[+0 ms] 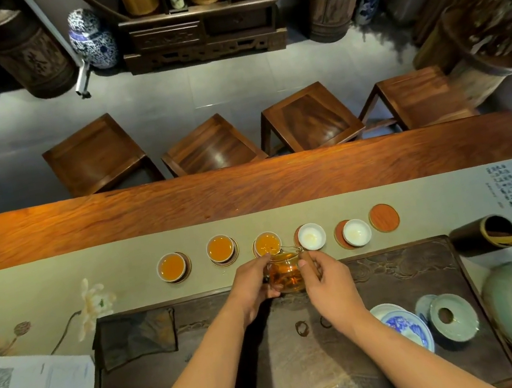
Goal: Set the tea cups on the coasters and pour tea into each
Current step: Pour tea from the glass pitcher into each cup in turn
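Both hands at 6 o'clock: left hand (253,285) and right hand (326,279) fingers grip glass pitcher (285,274), spout over third cup (267,244) at 12; two cups right empty.

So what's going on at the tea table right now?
A person is pouring tea. The left hand and right hand tip a glass pitcher into the third cup. The first cup and second cup hold tea; the fourth cup and fifth cup are empty. The last coaster has no cup yet.
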